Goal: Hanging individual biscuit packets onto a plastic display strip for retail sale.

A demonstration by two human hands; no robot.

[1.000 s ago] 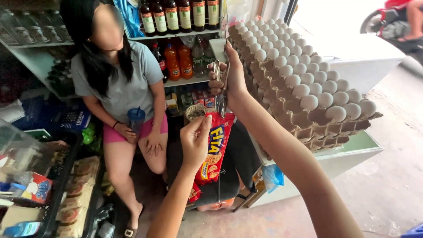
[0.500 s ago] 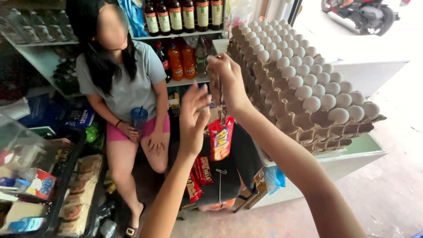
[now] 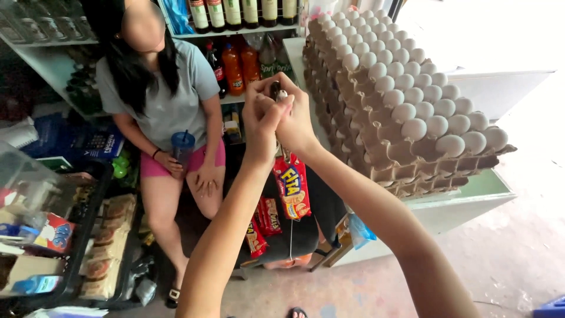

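Both my hands are raised together in the middle of the head view. My left hand [image 3: 261, 121] and my right hand [image 3: 296, 118] pinch a small dark clip [image 3: 275, 89] between their fingertips. Below my right wrist hangs a red snack packet [image 3: 292, 186] on a thin string. Two more red packets [image 3: 268, 215] dangle lower, just left of it. The top of the string is hidden behind my hands.
A tall stack of egg trays [image 3: 412, 112] stands on a white counter [image 3: 471, 203] to the right. A seated person in a grey shirt [image 3: 176, 106] holds a blue cup [image 3: 182, 145] at left. Bottles [image 3: 234, 65] fill shelves behind. Dark crates of packaged goods [image 3: 100, 253] line the lower left.
My left hand has let go of the red packet and risen to meet my right hand at the clip. The packet now hangs free below.
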